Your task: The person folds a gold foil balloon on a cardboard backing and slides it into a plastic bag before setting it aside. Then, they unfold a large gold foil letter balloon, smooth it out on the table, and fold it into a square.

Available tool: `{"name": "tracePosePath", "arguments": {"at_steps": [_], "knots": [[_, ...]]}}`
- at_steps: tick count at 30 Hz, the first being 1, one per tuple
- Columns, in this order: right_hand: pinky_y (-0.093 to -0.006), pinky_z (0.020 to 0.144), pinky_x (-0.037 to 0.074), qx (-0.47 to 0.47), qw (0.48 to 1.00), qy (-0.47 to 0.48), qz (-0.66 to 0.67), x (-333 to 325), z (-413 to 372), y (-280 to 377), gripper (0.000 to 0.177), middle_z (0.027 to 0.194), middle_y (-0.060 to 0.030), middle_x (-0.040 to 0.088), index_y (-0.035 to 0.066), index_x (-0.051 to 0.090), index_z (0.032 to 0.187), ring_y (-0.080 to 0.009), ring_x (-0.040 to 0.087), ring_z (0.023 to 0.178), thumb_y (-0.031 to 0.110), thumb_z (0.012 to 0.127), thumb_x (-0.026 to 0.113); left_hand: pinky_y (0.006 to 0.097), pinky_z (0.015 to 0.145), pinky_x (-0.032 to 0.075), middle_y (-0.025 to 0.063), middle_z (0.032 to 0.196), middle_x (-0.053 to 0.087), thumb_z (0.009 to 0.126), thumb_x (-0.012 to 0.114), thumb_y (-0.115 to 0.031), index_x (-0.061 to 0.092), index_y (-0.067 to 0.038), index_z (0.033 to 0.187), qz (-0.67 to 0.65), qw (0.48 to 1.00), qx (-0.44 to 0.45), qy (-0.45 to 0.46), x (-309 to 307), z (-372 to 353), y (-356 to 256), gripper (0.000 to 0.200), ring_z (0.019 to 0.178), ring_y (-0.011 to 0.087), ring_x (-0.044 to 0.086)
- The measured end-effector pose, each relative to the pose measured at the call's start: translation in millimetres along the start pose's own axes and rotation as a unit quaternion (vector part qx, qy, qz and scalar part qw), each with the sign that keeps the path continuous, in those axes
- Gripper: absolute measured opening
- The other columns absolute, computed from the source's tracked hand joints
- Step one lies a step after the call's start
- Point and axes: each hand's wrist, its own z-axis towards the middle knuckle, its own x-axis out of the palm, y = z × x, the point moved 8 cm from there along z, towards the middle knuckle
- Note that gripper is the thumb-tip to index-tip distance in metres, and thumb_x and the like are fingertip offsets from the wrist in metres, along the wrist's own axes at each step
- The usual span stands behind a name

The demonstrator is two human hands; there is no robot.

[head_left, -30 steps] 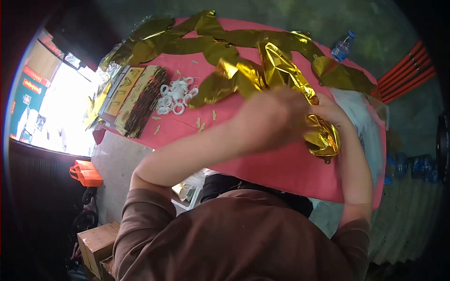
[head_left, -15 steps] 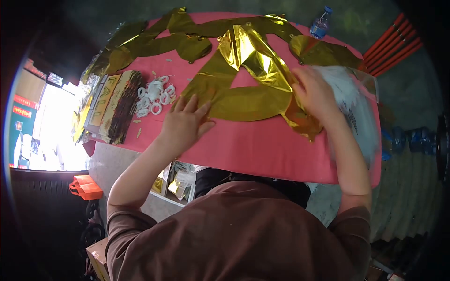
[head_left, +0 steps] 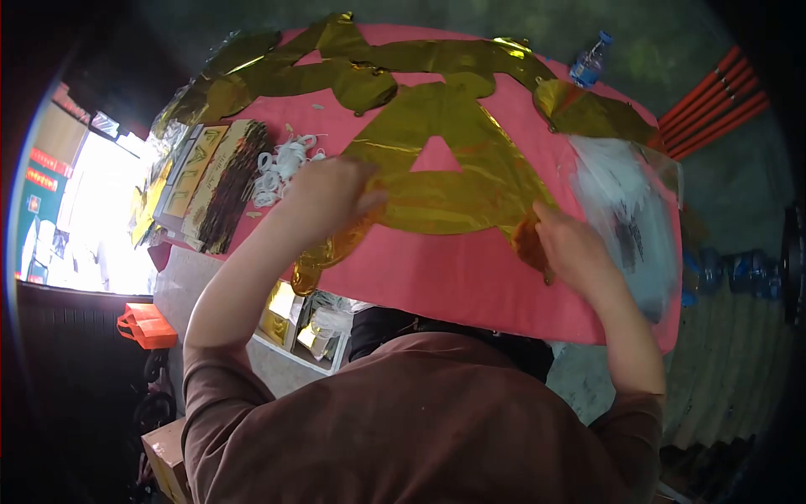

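Observation:
A gold foil balloon [head_left: 437,197], flat and shaped like a letter A, lies on the pink-covered table [head_left: 437,269]. Over its left leg is my left hand [head_left: 332,189], blurred by motion, with thumb and fingers near the foil; whether they grip it I cannot make out. That leg's lower end droops at the table's near edge. My right hand [head_left: 575,248] pinches the lower end of the right leg, fingers closed on the foil.
More flat gold foil balloons [head_left: 277,82] stretch along the far side. At left are printed packages [head_left: 201,185] and white ribbon rolls [head_left: 281,168]. Clear plastic bags [head_left: 621,193] lie at right, a water bottle [head_left: 589,63] behind. An open drawer [head_left: 306,328] sits below the near edge.
The balloon's folded, crinkled right side now lies spread out, showing the full A shape. My left hand has risen from lying flat, and the left leg's end has come toward the near edge.

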Motion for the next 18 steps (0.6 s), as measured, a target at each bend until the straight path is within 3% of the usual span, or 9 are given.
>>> {"name": "tracePosePath", "arguments": {"at_steps": [1,2,4,5,7,11,13,18], "knots": [[-0.0397,0.089,0.043,0.085,0.993,0.064,0.043,-5,7,-6,0.033,0.11,-0.0238,0.057,0.001,0.051,0.12,-0.0368,0.054,0.105,0.011,0.088,0.045,0.0425,0.076,0.05,0.0167,0.098,0.062,0.08,0.061,-0.04,0.061,-0.008,0.105,-0.039,0.997,0.035,-0.059,-2,14,-7,0.04,0.097,0.0305,0.059],[-0.0397,0.089,0.043,0.081,0.994,0.062,0.038,-6,20,-8,0.033,0.11,-0.0238,0.057,0.001,0.051,0.12,-0.0368,0.054,0.105,0.011,0.088,0.045,0.0421,0.081,0.049,0.0172,0.104,0.061,0.081,0.061,-0.038,0.06,-0.008,0.106,-0.078,0.987,0.07,-0.119,1,29,-10,0.039,0.101,0.0322,0.057],[-0.0415,0.08,0.046,-0.06,0.993,-0.07,0.075,-22,54,2,0.027,0.096,-0.0229,0.061,0.0,0.056,0.11,-0.0373,0.058,0.092,0.011,0.087,0.048,0.0445,0.093,0.041,0.0169,0.125,0.051,0.084,0.056,-0.039,0.053,-0.009,0.118,-0.007,0.958,0.17,-0.231,22,65,-12,0.045,0.116,0.0356,0.048],[-0.0415,0.081,0.046,-0.073,0.991,-0.079,0.083,-25,73,4,0.026,0.098,-0.0222,0.061,-0.001,0.058,0.107,-0.0369,0.058,0.093,0.011,0.086,0.048,0.0445,0.093,0.041,0.0169,0.125,0.051,0.084,0.056,-0.039,0.053,-0.009,0.118,-0.007,0.957,0.166,-0.238,30,76,-11,0.045,0.116,0.0356,0.048],[-0.0411,0.081,0.046,-0.102,0.987,-0.099,0.076,-25,115,14,0.024,0.099,-0.0213,0.061,-0.002,0.06,0.103,-0.0357,0.058,0.095,0.012,0.086,0.05,0.0496,0.104,0.028,0.0169,0.137,0.039,0.085,0.053,-0.043,0.046,-0.013,0.129,0.001,0.974,0.133,-0.181,51,99,-9,0.053,0.13,0.0366,0.031],[-0.0407,0.082,0.046,-0.15,0.979,-0.132,0.043,-12,199,36,0.022,0.098,-0.019,0.062,-0.001,0.061,0.098,-0.034,0.058,0.096,0.015,0.084,0.054,0.0515,0.106,0.021,0.016,0.14,0.035,0.087,0.049,-0.044,0.041,-0.014,0.133,-0.023,0.973,0.12,-0.195,61,103,-12,0.055,0.133,0.0347,0.027],[-0.0413,0.082,0.047,-0.147,0.977,-0.154,0.005,-7,235,48,0.024,0.101,-0.0157,0.061,0.002,0.062,0.1,-0.0334,0.057,0.097,0.017,0.082,0.057,0.0498,0.11,0.012,0.0128,0.147,0.024,0.09,0.038,-0.051,0.034,-0.017,0.139,-0.029,0.986,0.117,-0.119,67,107,-12,0.06,0.138,0.0306,0.015],[-0.0439,0.078,0.048,-0.121,0.975,-0.187,-0.001,6,297,67,0.019,0.098,-0.0158,0.057,0.003,0.062,0.09,-0.0332,0.059,0.093,0.019,0.08,0.06,0.0506,0.11,0.013,0.0154,0.144,0.029,0.09,0.039,-0.049,0.037,-0.013,0.136,-0.055,0.976,0.138,-0.158,64,106,-11,0.059,0.136,0.032,0.021]]}}
